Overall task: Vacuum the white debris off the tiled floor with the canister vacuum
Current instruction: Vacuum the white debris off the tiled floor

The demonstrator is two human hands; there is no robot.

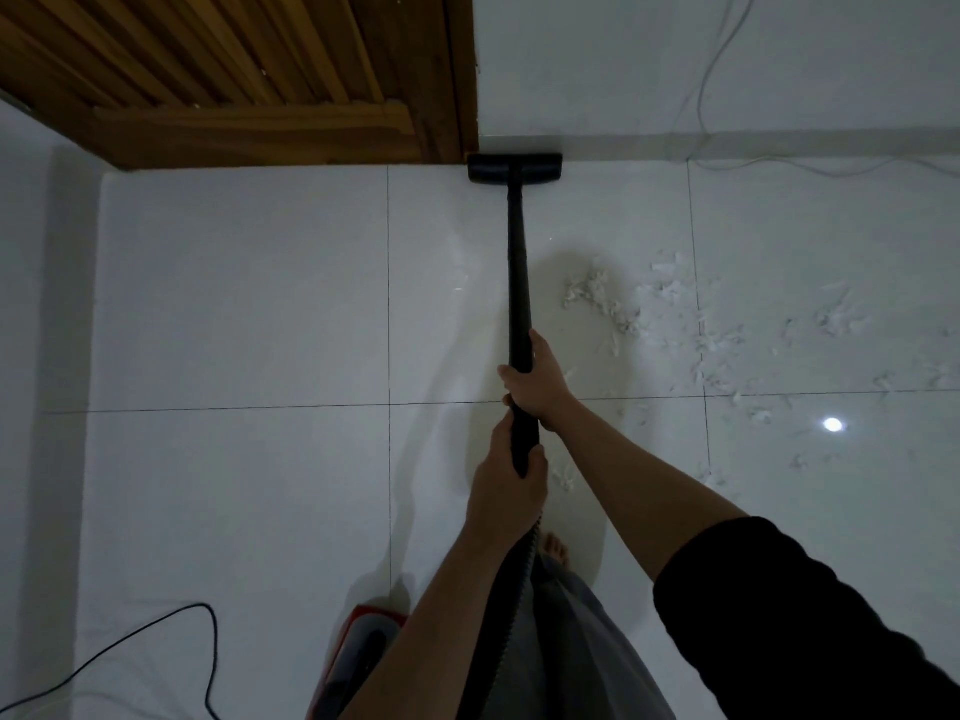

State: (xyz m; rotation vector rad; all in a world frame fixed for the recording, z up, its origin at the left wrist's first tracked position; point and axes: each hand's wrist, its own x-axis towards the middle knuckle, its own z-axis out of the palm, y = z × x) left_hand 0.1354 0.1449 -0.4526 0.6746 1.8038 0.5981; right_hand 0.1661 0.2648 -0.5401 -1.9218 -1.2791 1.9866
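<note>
Both hands are wrapped round the black wand [519,283], one above the other: the right hand [535,381] takes the forward grip, fingers curled over the tube, and the left hand [506,480] closes round the wand's near end just behind it, where the ribbed hose [511,610] drops away toward the person's legs. Straight ahead of the grip the wand runs out to the floor head [515,168], which sits flat on the tiled floor [234,304] with its far edge against the foot of the white wall [597,59] and its left end right at the corner of the wooden door [234,80]. The white debris [675,324] lies to the right of the grip, thickest in a clump just beside the wand and thinning out toward the right; a few shreds lie close under the right forearm. To the left of the grip the tiles run open as far as a pale wall edge. Behind and below the grip, near the person's bare foot [555,548], the red canister vacuum [363,646] stands on the floor, with a black power cord [156,631] looping off to its left. A thin pale cable [779,166] trails along the skirting, well to the right of the floor head.
</note>
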